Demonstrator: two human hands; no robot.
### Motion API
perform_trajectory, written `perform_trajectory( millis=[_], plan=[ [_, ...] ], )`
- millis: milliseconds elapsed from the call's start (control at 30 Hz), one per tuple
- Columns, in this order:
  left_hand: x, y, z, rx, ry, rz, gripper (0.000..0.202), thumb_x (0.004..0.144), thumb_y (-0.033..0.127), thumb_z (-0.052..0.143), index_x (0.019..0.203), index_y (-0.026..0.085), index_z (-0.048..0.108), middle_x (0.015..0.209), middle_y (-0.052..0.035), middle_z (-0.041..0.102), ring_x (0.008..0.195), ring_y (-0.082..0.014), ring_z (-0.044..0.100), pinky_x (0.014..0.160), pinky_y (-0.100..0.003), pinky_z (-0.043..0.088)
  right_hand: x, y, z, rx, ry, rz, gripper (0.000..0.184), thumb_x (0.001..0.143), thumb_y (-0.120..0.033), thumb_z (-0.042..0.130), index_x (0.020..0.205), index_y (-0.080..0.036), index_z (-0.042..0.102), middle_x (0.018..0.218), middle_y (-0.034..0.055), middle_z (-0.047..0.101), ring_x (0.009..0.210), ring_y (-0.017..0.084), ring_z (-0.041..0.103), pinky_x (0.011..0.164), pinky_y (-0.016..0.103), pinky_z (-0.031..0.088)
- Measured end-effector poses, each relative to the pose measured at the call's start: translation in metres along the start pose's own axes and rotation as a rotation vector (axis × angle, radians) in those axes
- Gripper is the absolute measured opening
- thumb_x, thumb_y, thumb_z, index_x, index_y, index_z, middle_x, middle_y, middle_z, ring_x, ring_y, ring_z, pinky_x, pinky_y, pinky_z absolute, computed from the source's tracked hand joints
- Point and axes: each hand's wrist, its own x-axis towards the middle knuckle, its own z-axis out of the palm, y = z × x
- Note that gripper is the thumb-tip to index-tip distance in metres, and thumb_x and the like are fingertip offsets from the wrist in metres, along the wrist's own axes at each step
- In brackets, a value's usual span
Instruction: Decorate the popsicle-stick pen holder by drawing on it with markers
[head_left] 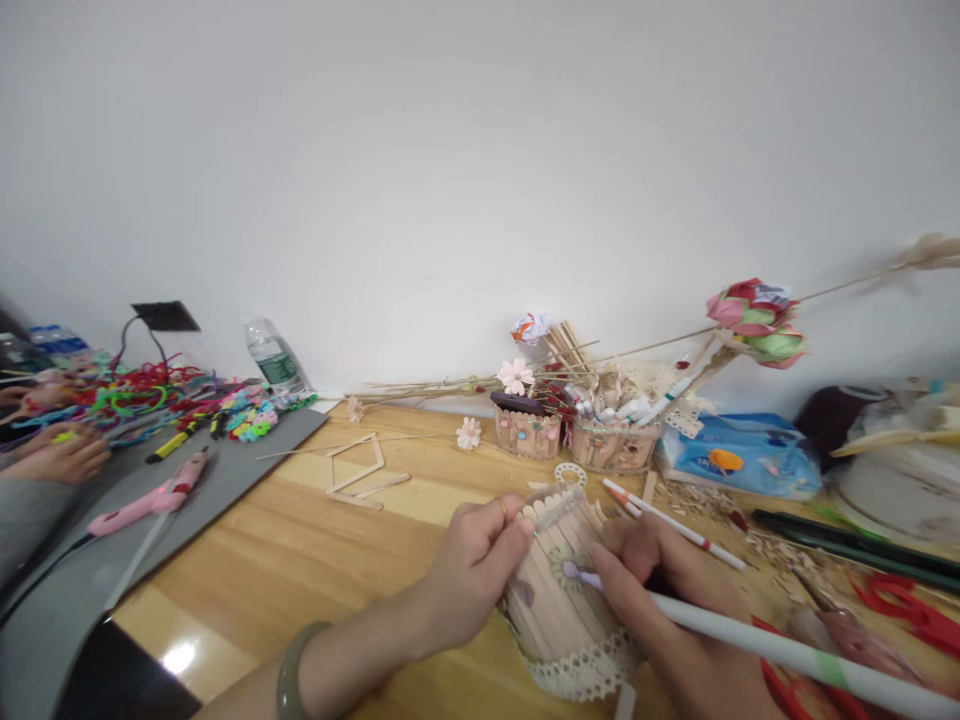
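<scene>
A round holder made of wooden craft sticks (556, 600), trimmed with white lace at its base, lies tilted on the wooden table (300, 540). My left hand (472, 570) is closed round its upper left side, thumb on the rim. My right hand (660, 590) grips a white pen-like tool (780, 650) whose purple tip touches a small round decoration on the holder's side.
Two other stick holders (570, 430) with flowers and pens stand at the back. A pink glue gun (150, 495) lies on a grey mat at left, by another person's hands (60, 455) and coloured wires. A blue tissue pack, red scissors (900, 600) and markers lie to the right.
</scene>
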Motion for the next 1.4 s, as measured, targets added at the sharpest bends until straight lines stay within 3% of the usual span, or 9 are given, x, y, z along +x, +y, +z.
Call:
perform_trajectory(
  millis=[133,367,867,1133,1400],
  plan=[
    [0.0001,-0.0007,-0.0001,0.028,0.005,0.010,0.035,0.085,0.041,0.039,0.059,0.018,0.037,0.050,0.0061,0.034,0.042,-0.0063,0.037,0.039,-0.016,0.031,0.0017,-0.0019,-0.0025,-0.053,-0.011,-0.036,0.023,0.077,-0.015,0.054,0.060,-0.024,0.042,0.051,-0.0056,0.050,0.044,0.011,0.048,0.045,0.022,0.040],
    [-0.0016,-0.0009,-0.0008,0.014,-0.008,0.000,0.034,0.086,0.042,0.038,0.061,0.019,0.037,0.051,0.0060,0.035,0.042,-0.0066,0.038,0.039,-0.016,0.032,-0.0048,0.0007,0.0024,0.054,-0.024,0.030,0.027,0.081,-0.019,0.051,0.058,-0.023,0.037,0.051,-0.0063,0.045,0.043,0.010,0.044,0.041,0.020,0.037],
    [-0.0009,0.0013,-0.0013,0.023,-0.003,0.017,0.034,0.086,0.042,0.038,0.060,0.019,0.037,0.052,0.0056,0.033,0.045,-0.0073,0.037,0.042,-0.017,0.033,-0.0025,-0.0032,0.0018,-0.003,-0.057,0.004,0.026,0.081,-0.019,0.053,0.059,-0.023,0.039,0.051,-0.0066,0.046,0.043,0.009,0.044,0.042,0.021,0.037],
    [-0.0011,0.0013,-0.0020,0.074,0.021,0.050,0.034,0.086,0.039,0.039,0.059,0.018,0.037,0.053,0.0050,0.035,0.049,-0.0077,0.037,0.046,-0.018,0.032,-0.0008,-0.0025,0.0012,0.021,0.008,0.003,0.026,0.080,-0.018,0.054,0.059,-0.023,0.039,0.051,-0.0071,0.046,0.042,0.009,0.044,0.039,0.020,0.036],
    [-0.0007,0.0013,0.0002,-0.045,-0.010,-0.024,0.037,0.083,0.047,0.040,0.060,0.018,0.038,0.050,0.0057,0.036,0.041,-0.0071,0.041,0.037,-0.017,0.033,-0.0015,-0.0018,0.0009,0.029,-0.003,0.038,0.027,0.079,-0.019,0.055,0.058,-0.024,0.039,0.050,-0.0058,0.046,0.041,0.010,0.043,0.039,0.021,0.036]
  ],
)
